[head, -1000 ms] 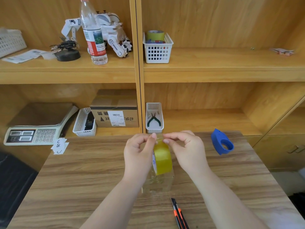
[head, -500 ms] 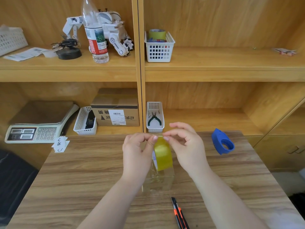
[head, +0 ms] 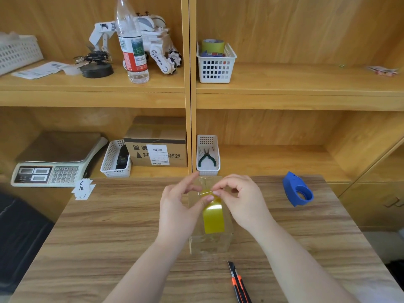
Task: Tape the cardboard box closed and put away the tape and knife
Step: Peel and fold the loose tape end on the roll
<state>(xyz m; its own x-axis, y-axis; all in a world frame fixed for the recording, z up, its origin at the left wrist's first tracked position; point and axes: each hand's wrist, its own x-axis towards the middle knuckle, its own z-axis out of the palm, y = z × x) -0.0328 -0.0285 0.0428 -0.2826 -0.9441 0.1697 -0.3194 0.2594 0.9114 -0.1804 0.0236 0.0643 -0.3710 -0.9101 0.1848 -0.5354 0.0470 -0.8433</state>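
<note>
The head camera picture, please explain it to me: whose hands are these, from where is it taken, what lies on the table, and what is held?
A person wears a camera on the head, looking forward and down at both bare hands. The left hand and right hand together hold a yellow tape roll, fingertips pinching at its top, probably its loose end. On the wooden table lie an orange and black knife near the person and a blue tape holder to the right. Behind are shelves with a cardboard box.

Two bare forearms seen, no sleeves visible up to frame edge. Left hand (head: 178, 206) and right hand (head: 242, 199) ungloved. No rings, watch or bands seen on wrists. Fingernails kept short, unpainted.
</note>
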